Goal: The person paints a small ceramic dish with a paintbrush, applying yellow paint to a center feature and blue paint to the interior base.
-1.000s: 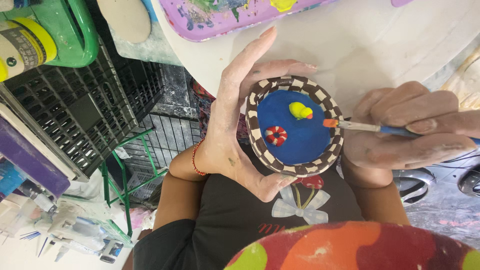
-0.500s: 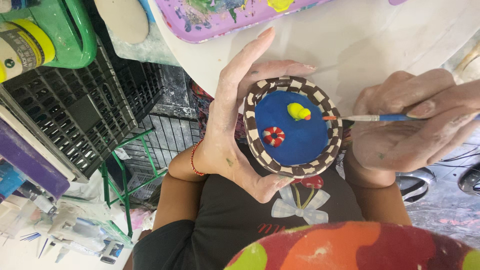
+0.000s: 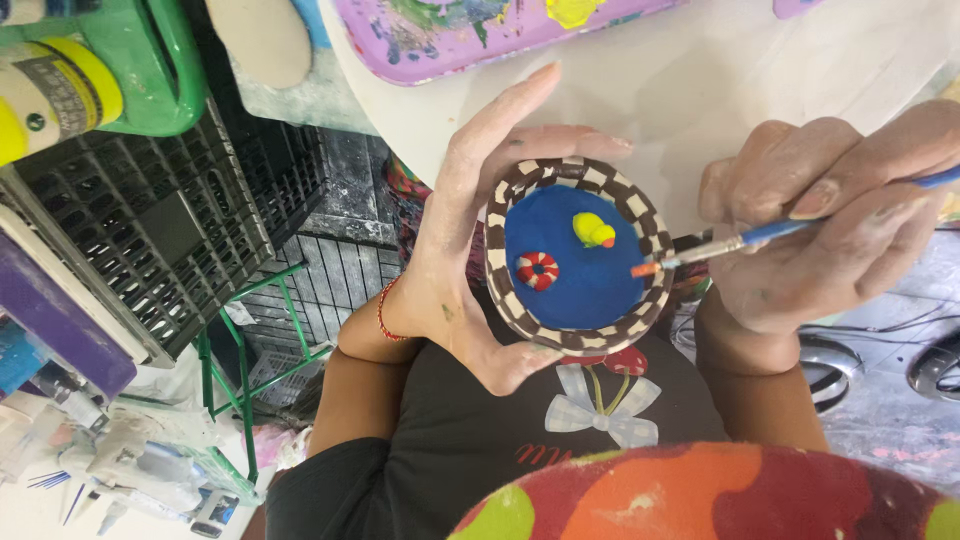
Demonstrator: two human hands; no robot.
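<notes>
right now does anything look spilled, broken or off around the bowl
Nothing stands out. The left hand cups the checker-rimmed blue bowl, which looks whole. The right hand holds a paintbrush, its orange tip just inside the rim. Paint smears stay on the purple tray.

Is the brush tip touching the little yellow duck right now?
Apart. The head view shows blue floor between the orange brush tip and the yellow duck.

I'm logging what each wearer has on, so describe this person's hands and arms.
Both forearms are bare, with no sleeves reaching them. The left hand has a thin red thread bracelet at the wrist and faint smears of paint on the palm. The right hand has no ring, watch or band that shows, and carries pale paint smudges on the fingers. No gloves on either hand.
</notes>
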